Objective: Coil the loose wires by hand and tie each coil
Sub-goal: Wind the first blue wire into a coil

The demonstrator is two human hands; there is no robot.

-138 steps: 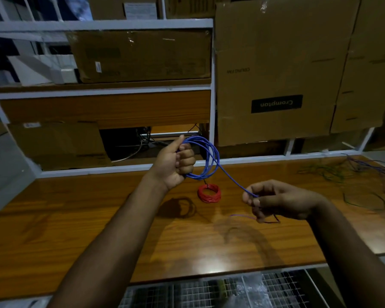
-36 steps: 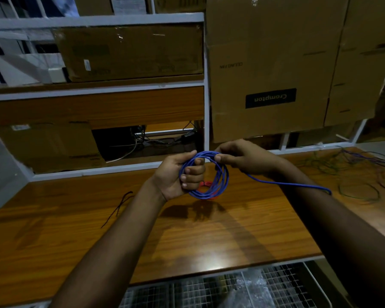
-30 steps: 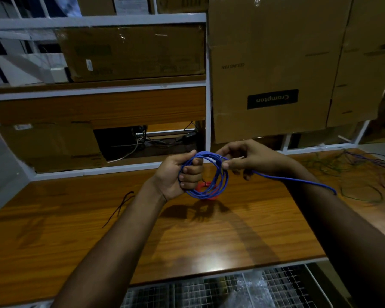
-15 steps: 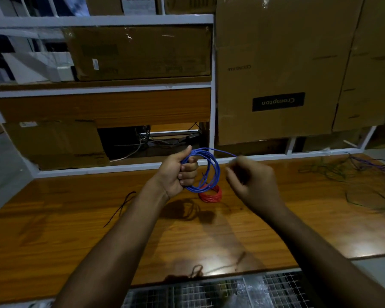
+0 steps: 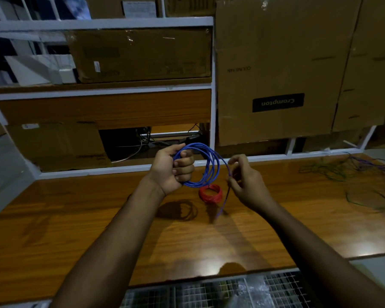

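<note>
My left hand [image 5: 173, 168] grips a blue wire coil [image 5: 210, 165] of several loops, held up above the wooden table [image 5: 76, 218]. My right hand [image 5: 246, 182] pinches the coil's loose tail just right of the loops; the short free end [image 5: 223, 202] hangs down toward the table. A small red wire coil [image 5: 210, 193] lies on the table below the blue coil, between my hands.
Loose green and purple wires [image 5: 353, 174] sprawl over the table's right end. Cardboard boxes [image 5: 276, 70] and a white shelf frame [image 5: 212, 85] stand behind the table. A wire-mesh rack [image 5: 209, 292] lies below the table's near edge.
The long tail that trailed right has been wound onto the coil; only a short end hangs. My right hand moved from the coil's top to its right side.
</note>
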